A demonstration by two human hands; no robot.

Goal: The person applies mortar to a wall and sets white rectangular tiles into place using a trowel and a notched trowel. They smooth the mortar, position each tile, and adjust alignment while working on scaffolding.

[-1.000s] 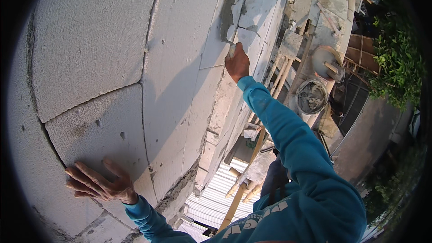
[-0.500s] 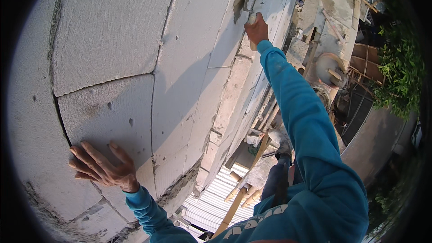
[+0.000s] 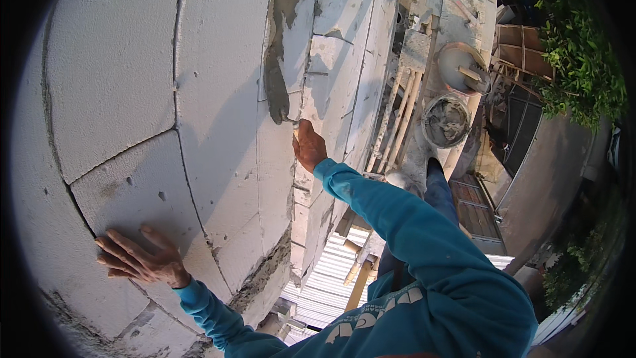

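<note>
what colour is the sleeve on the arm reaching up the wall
Teal blue sleeve, plain along the arm; clearest in the head view.

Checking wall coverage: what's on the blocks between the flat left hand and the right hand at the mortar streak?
Head view: between the left hand and right hand lies bare pale block wall with thin joint lines; the grey mortar streak starts only above the right hand.

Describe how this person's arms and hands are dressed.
Both arms wear long teal-blue sleeves of one loose top, reaching to the wrists. The top carries pale lettering low on its front. The left hand and right hand are bare: no gloves, rings or watch visible.
</note>
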